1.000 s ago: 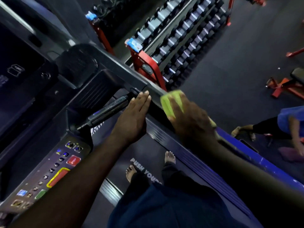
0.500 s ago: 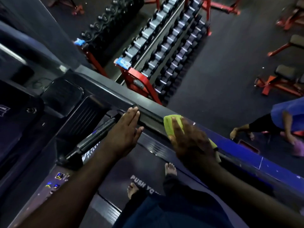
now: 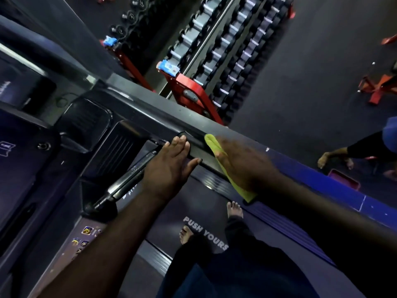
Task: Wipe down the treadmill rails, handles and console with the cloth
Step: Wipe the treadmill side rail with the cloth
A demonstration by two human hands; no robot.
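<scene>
Running across the view, the dark treadmill rail (image 3: 150, 110) passes before a red dumbbell rack (image 3: 193, 91). The left hand (image 3: 169, 168) rests on the rail's inner edge with its fingers straight and holding nothing. The right hand (image 3: 247, 164) is blurred and seems to press flat on the yellow-green cloth (image 3: 211, 144), which lies on the rail.
</scene>
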